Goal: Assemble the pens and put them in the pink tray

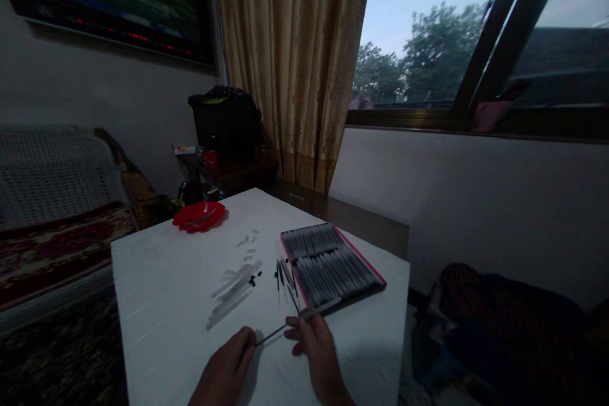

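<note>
My left hand [232,358] is closed, pinching one end of a thin dark rod [272,334] that looks like a pen refill. The rod's other end reaches the fingers of my right hand [314,344]. That hand is closed on a pale, see-through pen barrel [327,307], which points to the right over the near edge of a pink-edged tray [360,250]. Rows of similar pale and dark pens fill the tray. Several dark refills [280,271] lie loose along its left side. Small black caps [252,280] rest beside a spread of grey, see-through barrels [231,306].
A red scalloped plate [183,219] stands on the far left of the white table [157,304]. Behind are a wicker sofa [52,165], a dark box [223,124] on a side table, and a curtain [290,44]. Dark cloth [495,317] is heaped at the right.
</note>
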`<state>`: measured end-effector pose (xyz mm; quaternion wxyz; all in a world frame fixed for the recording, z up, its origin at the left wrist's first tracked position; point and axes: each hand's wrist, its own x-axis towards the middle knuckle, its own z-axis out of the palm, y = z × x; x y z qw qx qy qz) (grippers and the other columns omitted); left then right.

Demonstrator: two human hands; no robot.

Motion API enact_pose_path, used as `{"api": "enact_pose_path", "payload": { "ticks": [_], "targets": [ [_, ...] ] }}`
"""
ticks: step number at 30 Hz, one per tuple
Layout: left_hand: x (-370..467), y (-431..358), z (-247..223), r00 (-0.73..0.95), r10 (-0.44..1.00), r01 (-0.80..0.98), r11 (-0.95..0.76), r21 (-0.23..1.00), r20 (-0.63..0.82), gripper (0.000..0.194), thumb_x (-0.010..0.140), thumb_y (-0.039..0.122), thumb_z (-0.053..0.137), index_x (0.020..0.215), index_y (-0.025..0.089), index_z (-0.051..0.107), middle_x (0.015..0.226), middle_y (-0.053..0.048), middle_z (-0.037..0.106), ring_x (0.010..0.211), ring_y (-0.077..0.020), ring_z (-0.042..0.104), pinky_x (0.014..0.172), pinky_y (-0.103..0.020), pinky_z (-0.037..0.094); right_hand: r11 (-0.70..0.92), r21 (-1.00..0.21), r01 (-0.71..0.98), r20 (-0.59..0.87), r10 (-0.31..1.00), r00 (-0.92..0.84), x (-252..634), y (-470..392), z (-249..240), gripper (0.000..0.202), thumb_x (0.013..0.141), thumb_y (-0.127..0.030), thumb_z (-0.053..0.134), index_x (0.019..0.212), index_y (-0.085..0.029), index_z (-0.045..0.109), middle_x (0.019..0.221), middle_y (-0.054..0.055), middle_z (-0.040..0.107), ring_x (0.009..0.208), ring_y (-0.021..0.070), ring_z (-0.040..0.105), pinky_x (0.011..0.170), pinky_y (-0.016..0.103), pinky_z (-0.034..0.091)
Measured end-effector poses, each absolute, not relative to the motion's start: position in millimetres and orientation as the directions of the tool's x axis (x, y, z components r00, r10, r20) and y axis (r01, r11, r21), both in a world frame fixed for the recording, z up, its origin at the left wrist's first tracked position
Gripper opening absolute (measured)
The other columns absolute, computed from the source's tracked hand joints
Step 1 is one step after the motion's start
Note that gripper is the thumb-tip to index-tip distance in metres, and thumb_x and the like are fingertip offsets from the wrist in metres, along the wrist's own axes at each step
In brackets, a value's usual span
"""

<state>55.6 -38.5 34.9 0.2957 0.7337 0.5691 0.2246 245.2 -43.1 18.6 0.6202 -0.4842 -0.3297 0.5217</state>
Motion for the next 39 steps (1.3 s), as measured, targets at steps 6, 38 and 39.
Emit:
{"api": "enact_pose_path", "payload": {
  "ticks": [6, 38, 39],
  "targets": [
    [60.1, -38.8, 37.9, 0.257, 0.966, 0.703, -0.198, 0.683, 0.015, 0.017, 0.085, 0.036, 0.041, 0.078, 0.026, 0.053, 0.078, 0.0, 0.066, 0.072, -0.0179, 0.061, 0.066, -0.027, 0.042, -0.002, -0.952, -0.307, -0.066, 0.978, 0.198, 243.7, -46.2, 22.8, 0.049, 0.067, -0.063, 0.069, 0.084, -0.018, 0.056, 0.085, 0.01, 0.073, 0.067, 0.0201, 0.069, 0.047, 0.022, 0.044],
    [125.5, 94.6, 47.2, 0.148, 0.989, 0.826, -0.119, 0.551, -0.009, 0.017, 0.082, 0.019, 0.056, 0.096, 0.018, 0.065, 0.102, -0.008, 0.067, 0.1, -0.0212, 0.061, 0.09, -0.036, 0.042, -0.031, -0.873, -0.488, -0.14, 0.972, 0.189, 250.6, -34.7, 9.4, 0.037, 0.067, -0.049, 0.072, 0.08, -0.017, 0.057, 0.074, 0.004, 0.07, 0.052, 0.0109, 0.059, 0.043, 0.018, 0.036],
    [127.6, 96.5, 46.6, 0.149, 0.989, 0.829, -0.117, 0.547, -0.014, 0.015, 0.082, 0.019, 0.057, 0.095, 0.017, 0.065, 0.102, -0.007, 0.066, 0.099, -0.0213, 0.06, 0.09, -0.038, 0.042, -0.026, -0.872, -0.489, -0.134, 0.973, 0.186, 251.0, -34.4, 8.7, 0.036, 0.068, -0.048, 0.072, 0.081, -0.017, 0.057, 0.074, 0.003, 0.07, 0.052, 0.011, 0.059, 0.043, 0.019, 0.036]
  ]
}}
